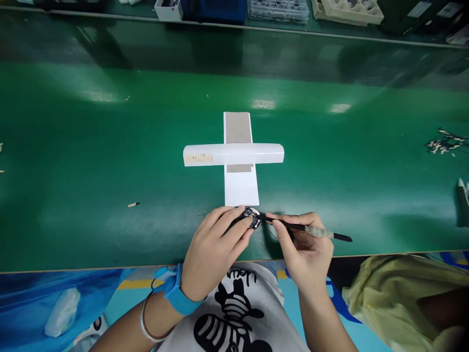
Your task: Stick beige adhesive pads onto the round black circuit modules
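Observation:
Near the front edge of the green table, my left hand [216, 239] has its fingers closed on a small black and silver part [252, 218]. My right hand [309, 249] pinches a thin black tool [300, 227] with a greenish wrapping near its rear end; its tip meets the right side of the part. Just beyond my fingers lies a white strip [242, 188] with grey areas. Across it rests a curved white strip [238, 154] bearing a row of small pale pieces at its left end.
A shelf [234, 25] along the back holds boxes and trays. Dark wires [445, 142] and a partly cut-off tool [463, 195] lie at the far right. A small scrap [133, 205] is on the left. Another person's yellowish clothing [395, 298] shows at the lower right.

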Demonstrator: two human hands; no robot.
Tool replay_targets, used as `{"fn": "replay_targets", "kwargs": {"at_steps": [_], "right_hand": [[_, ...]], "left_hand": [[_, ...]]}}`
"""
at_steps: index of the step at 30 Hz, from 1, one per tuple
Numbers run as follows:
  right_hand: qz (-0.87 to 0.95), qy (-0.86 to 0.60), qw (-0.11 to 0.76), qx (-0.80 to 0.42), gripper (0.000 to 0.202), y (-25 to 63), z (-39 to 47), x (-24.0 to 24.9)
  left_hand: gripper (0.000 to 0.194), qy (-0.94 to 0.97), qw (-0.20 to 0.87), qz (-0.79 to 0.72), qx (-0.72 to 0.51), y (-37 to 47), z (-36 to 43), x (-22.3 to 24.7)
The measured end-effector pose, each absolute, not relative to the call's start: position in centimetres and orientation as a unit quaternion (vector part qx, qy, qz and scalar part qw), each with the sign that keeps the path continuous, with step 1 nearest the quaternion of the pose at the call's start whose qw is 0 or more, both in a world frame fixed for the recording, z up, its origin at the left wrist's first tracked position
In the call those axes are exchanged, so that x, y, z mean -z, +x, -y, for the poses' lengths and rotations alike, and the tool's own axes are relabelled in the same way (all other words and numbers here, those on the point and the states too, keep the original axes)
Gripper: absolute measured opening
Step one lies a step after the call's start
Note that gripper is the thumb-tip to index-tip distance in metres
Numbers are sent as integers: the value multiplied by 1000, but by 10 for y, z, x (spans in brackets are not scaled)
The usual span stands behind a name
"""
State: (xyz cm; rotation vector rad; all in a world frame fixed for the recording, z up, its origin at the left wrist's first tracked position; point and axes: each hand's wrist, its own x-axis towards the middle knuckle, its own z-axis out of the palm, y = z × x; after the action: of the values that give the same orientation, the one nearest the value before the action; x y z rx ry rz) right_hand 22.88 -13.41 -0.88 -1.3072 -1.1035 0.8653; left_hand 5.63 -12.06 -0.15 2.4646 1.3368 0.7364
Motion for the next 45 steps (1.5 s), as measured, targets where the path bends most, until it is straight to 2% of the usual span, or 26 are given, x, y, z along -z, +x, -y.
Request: {"fn": "replay_targets", "kwargs": {"at_steps": [3, 11, 20, 36, 40, 45], "right_hand": [[473, -558, 577, -364, 17, 229, 134, 9], [467, -563, 577, -363, 17, 229, 134, 7], [460, -561, 578, -373, 16, 230, 134, 8], [465, -559, 576, -373, 14, 231, 133, 6], [419, -552, 621, -367, 16, 232, 133, 5], [392, -572, 635, -341, 20, 230, 134, 7]], "left_hand": [[23, 850, 114, -457, -237, 58, 119, 0], [22, 843, 125, -468, -235, 60, 118, -2], [33, 782, 190, -516, -293, 61, 119, -1], [38, 733, 202, -552, -343, 61, 124, 3], [44, 678, 186, -607, -371, 25, 108, -13], [49, 594, 55, -696, -400, -77, 41, -41]]}}
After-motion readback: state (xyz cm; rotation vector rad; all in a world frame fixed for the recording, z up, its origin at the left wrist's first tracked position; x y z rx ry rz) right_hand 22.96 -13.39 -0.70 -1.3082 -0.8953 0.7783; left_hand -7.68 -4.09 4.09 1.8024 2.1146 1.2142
